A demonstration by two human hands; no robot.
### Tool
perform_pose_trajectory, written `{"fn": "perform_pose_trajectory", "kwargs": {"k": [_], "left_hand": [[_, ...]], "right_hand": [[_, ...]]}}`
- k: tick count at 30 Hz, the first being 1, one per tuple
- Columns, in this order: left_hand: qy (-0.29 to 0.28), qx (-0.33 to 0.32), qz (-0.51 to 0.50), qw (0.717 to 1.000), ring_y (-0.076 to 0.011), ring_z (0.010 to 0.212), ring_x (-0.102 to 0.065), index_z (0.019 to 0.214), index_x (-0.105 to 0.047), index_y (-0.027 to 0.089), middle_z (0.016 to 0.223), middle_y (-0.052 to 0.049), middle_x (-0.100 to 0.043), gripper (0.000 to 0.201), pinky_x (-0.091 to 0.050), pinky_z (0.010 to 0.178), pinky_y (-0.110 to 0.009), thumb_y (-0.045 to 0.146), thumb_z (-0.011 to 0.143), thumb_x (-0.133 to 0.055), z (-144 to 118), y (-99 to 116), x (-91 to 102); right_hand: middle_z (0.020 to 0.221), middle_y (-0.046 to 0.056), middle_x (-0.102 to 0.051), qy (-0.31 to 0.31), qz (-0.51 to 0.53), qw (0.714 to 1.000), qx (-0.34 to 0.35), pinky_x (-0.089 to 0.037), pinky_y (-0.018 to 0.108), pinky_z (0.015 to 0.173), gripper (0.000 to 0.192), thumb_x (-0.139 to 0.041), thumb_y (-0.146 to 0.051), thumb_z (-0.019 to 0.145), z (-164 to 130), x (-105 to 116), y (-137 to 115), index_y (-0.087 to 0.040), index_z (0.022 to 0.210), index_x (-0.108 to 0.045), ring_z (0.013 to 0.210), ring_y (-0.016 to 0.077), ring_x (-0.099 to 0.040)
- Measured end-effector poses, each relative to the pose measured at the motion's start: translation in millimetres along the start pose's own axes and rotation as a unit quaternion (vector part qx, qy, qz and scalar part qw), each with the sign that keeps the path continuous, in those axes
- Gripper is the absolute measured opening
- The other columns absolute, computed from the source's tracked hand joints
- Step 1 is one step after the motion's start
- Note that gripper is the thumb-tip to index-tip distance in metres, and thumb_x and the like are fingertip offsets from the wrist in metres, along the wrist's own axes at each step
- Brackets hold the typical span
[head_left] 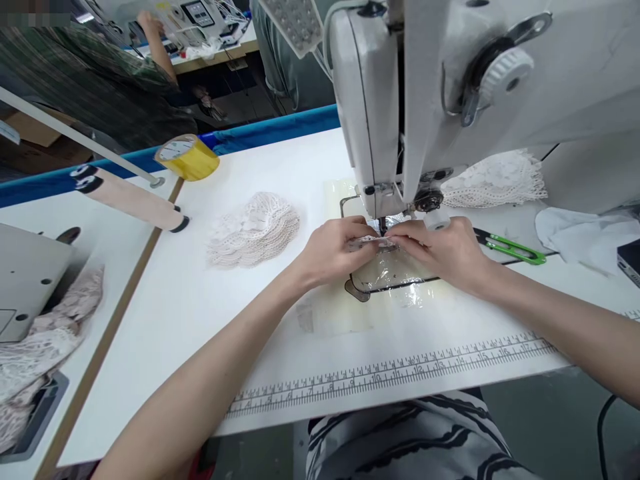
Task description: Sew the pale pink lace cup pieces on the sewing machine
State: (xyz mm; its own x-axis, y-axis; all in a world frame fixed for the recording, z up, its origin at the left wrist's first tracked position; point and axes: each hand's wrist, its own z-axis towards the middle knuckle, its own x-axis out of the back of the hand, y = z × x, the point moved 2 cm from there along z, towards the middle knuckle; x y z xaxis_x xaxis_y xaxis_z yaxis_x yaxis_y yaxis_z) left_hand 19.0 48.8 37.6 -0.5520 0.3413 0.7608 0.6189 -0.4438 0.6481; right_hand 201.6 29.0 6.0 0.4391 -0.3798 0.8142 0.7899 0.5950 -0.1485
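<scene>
A small strip of pale lace lies under the needle of a white sewing machine. My left hand pinches the strip's left end, just left of the presser foot. From the other side my right hand has its thumb and fingertips closed on the right end, close to the needle. Much of the strip is covered by my fingers. Below both hands, the needle plate area is covered with shiny clear tape.
Left of my hands lies a pile of lace pieces; more lace sits behind the machine. Green thread snips lie at right, near white cloth. Yellow tape and a thread cone stand left. A co-worker sits beyond.
</scene>
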Motion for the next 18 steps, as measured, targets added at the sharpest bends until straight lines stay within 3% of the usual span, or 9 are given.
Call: {"fn": "perform_pose_trajectory", "kwargs": {"k": [4,8,11,14,18], "left_hand": [[0.008,-0.017,0.015,1.000,-0.0101,0.062,-0.050,0.069,-0.068,0.016,0.073,-0.001,-0.056,0.031,-0.037,0.056,-0.024,0.030,0.088,-0.048,-3.9,-1.7,-2.0],[0.040,-0.079,0.121,0.989,-0.0085,0.060,-0.049,0.083,-0.072,0.021,0.080,-0.001,-0.058,0.026,-0.037,0.054,-0.023,0.031,0.089,-0.049,-15.1,-3.3,-11.1],[0.096,-0.143,0.235,0.957,-0.0099,0.062,-0.051,0.099,-0.070,0.024,0.084,-0.002,-0.060,0.022,-0.034,0.050,-0.023,0.030,0.091,-0.050,-27.5,0.0,-20.7],[0.139,-0.196,0.350,0.905,-0.0145,0.070,-0.055,0.106,-0.067,0.022,0.090,-0.004,-0.064,0.022,-0.036,0.054,-0.028,0.027,0.092,-0.050,-38.2,7.2,-28.9],[0.159,-0.224,0.413,0.868,-0.0199,0.096,-0.059,0.110,-0.064,0.020,0.117,-0.004,-0.065,0.022,-0.041,0.071,-0.034,0.022,0.090,-0.054,-45.6,14.8,-32.3]], "right_hand": [[0.057,-0.004,-0.064,0.004,0.005,1.000,0.012,-0.022,0.026,0.045,0.032,-0.044,-0.036,0.096,-0.8,2.2,-0.4,-0.026,0.090,-0.073,0.042,0.0091,-0.041],[0.060,-0.004,-0.065,0.003,0.002,0.999,0.042,-0.023,0.025,0.045,0.030,-0.044,-0.032,0.097,-2.8,7.6,-2.7,-0.023,0.088,-0.072,0.048,0.0093,-0.048],[0.078,-0.004,-0.070,-0.022,0.013,0.996,0.085,-0.029,0.025,0.048,0.025,-0.047,-0.026,0.096,-5.5,13.0,-6.8,-0.021,0.087,-0.070,0.060,0.0095,-0.055],[0.094,-0.002,-0.072,-0.024,-0.011,0.990,0.140,-0.034,0.027,0.055,0.018,-0.054,-0.016,0.090,-8.5,17.4,-11.9,-0.019,0.081,-0.069,0.075,0.0125,-0.059],[0.093,-0.001,-0.071,-0.020,-0.040,0.984,0.173,-0.035,0.029,0.059,0.017,-0.055,-0.009,0.087,-9.8,18.4,-15.3,-0.017,0.078,-0.068,0.079,0.0141,-0.059]]}}
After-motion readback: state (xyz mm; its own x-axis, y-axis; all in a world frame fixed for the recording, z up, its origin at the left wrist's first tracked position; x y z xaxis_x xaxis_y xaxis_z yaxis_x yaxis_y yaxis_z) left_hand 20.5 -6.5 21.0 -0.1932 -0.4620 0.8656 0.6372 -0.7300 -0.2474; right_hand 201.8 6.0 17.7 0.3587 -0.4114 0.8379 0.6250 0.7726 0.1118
